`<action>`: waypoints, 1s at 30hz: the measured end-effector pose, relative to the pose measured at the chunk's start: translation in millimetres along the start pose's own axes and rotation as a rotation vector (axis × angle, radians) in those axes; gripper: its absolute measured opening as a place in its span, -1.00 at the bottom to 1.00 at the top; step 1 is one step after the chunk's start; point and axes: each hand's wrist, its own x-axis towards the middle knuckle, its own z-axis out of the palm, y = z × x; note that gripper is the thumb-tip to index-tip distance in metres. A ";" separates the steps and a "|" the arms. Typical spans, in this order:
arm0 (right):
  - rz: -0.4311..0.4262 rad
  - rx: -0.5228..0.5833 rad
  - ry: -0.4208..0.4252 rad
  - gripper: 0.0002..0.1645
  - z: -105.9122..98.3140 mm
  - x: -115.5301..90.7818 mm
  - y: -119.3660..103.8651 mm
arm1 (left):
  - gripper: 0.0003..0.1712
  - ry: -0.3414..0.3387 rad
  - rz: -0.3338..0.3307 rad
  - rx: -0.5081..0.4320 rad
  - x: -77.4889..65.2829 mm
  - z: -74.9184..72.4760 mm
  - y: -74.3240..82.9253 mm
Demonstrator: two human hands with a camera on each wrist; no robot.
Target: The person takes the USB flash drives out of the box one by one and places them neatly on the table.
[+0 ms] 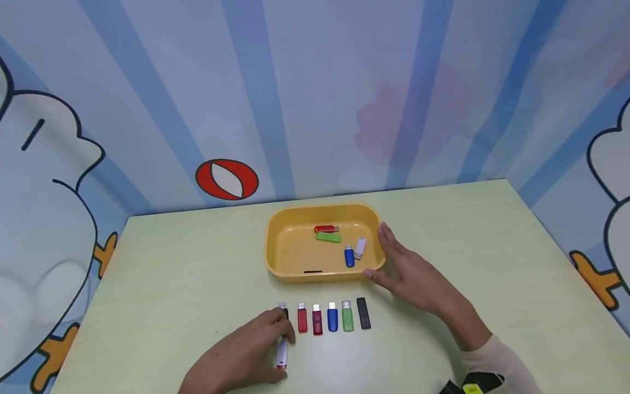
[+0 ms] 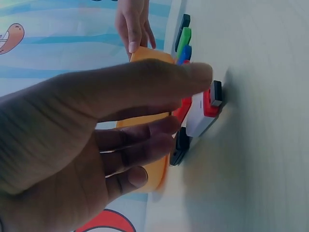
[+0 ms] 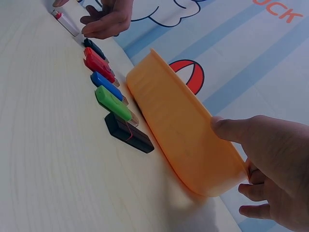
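My left hand (image 1: 246, 350) is around a white USB stick with a red end (image 1: 281, 355) at the front of the table. Its thumb is at the red end and its fingers are by the white end; whether they touch is unclear. Just behind the fingers, a black USB stick (image 2: 180, 146) is partly hidden in the head view. My right hand (image 1: 418, 276) rests at the right front corner of a yellow tray (image 1: 295, 273), thumb on the front rim, fingers extended along the end. Inside the tray lie red (image 1: 326, 229), green (image 1: 328, 237), white (image 1: 361, 247) and blue (image 1: 349, 256) USB sticks.
In front of the tray, a row continues rightward with a red stick (image 1: 302, 318), a dark red stick (image 1: 317, 320), a blue stick (image 1: 332, 317), a green stick (image 1: 347, 316) and a black stick (image 1: 363, 313). A printed backdrop (image 1: 325, 109) rises behind the table.
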 end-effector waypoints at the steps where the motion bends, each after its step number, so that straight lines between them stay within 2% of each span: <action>1: 0.000 -0.001 0.002 0.25 0.3 -0.3 0.2 | -0.47 0.000 0.000 -0.005 0.3 -0.6 0.4; 6: -0.009 0.000 0.007 0.26 1.6 -0.1 -0.4 | -0.49 0.012 0.008 -0.032 -1.0 -5.3 2.5; 14: -0.002 -0.008 0.003 0.26 0.3 0.3 -0.4 | -0.50 0.073 0.027 -0.046 -1.8 -18.0 2.7; 21: 0.000 0.003 -0.001 0.25 0.9 -1.4 0.6 | -0.59 0.159 0.106 -0.015 -0.2 -25.6 2.4; 27: -0.009 -0.002 0.005 0.25 0.8 -1.0 0.1 | -0.61 0.144 0.086 -0.072 5.1 -33.0 3.0; 30: -0.011 -0.010 0.003 0.25 -0.4 -1.1 0.0 | -0.63 0.158 0.087 -0.075 7.8 -36.1 4.7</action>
